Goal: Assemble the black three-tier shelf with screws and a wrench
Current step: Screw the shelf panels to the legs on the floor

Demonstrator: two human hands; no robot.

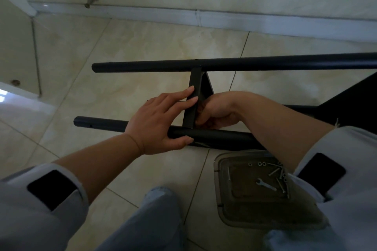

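Note:
The black shelf frame lies on its side on the tiled floor. Its far pole point(244, 64) and near pole point(214, 135) run left to right, joined by a black shelf panel point(192, 96) standing on edge between them. My left hand point(161, 120) rests over the near pole, straight fingers pressing the panel's edge and thumb under the pole. My right hand point(216, 112) reaches behind the panel where it meets the near pole; its fingers are curled and partly hidden, and what they hold cannot be seen. A small wrench point(266, 185) and several screws point(278, 171) lie in a clear tray point(222, 206).
The tray sits on the floor by my right knee, under my right forearm. Another black shelf panel point(350, 104) shows at the right edge. A white skirting board point(224, 19) and wall run along the back, with a door stop point(90, 0) at the left.

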